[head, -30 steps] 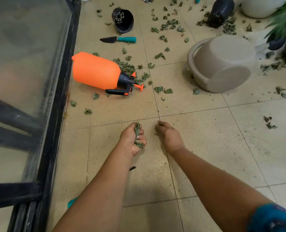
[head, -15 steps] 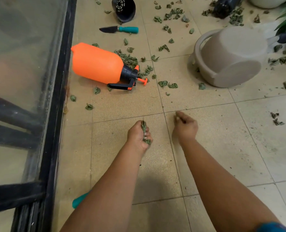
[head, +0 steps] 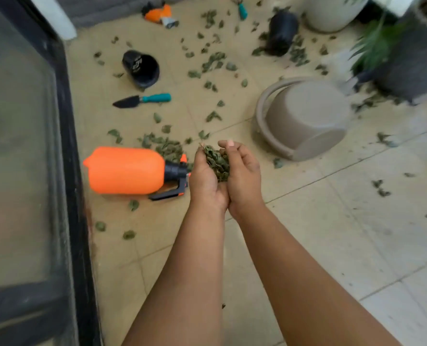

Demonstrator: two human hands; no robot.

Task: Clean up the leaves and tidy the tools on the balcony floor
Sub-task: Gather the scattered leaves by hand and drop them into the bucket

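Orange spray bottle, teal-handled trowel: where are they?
Orange plastic spray bottle (head: 126, 170), head view, middle of its body.
Black trowel with teal handle (head: 142, 99), head view, where blade meets handle.

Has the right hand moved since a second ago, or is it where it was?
Yes. The right hand has lifted off the floor tile and swung left to meet the left hand, cupping the leaves near the orange spray bottle.

A dark-framed glass door (head: 32, 146) lines the left; a green plant (head: 374, 43) stands far right.
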